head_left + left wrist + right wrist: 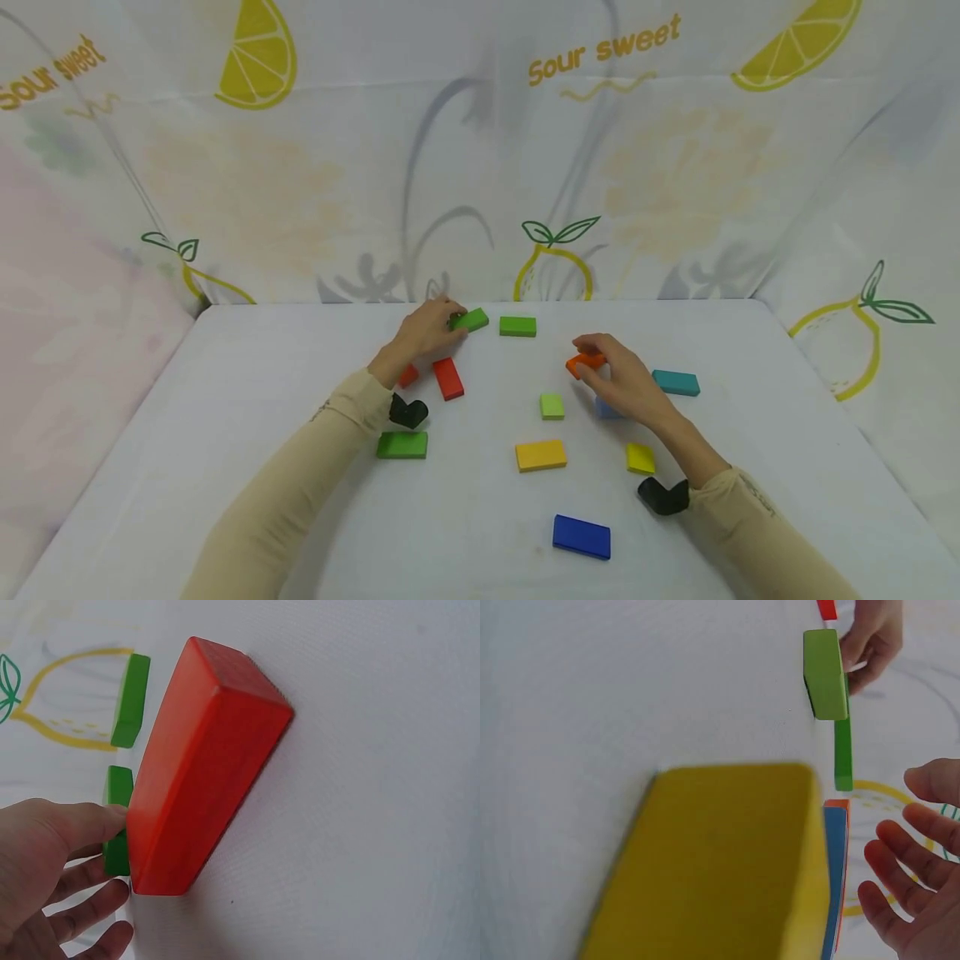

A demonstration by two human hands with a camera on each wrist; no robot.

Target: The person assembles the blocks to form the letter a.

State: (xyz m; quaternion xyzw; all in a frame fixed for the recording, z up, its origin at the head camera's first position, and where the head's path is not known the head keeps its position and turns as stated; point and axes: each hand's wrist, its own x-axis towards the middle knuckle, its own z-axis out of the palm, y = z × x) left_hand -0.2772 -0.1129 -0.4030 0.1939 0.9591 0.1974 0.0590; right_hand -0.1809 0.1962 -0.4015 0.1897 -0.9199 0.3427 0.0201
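Observation:
At the back of the table my left hand (431, 327) pinches one end of a green block (472, 319) between thumb and fingers; this block (118, 859) is partly covered by the thumb in the left wrist view. A second green block (517, 327) lies just to its right. My right hand (626, 379) hovers over an orange block (583, 364). In the right wrist view, that hand (922, 885) has its fingers spread, apart from the orange block (837, 802). A light blue block (607, 408) is partly hidden beneath the right hand.
Red blocks (448, 379) and a green block (402, 445) lie near the left arm. Around the middle and right are light green (552, 407), orange-yellow (541, 456), yellow (641, 458), teal (676, 382) and dark blue (582, 537) blocks. A printed cloth (480, 167) hangs behind the table.

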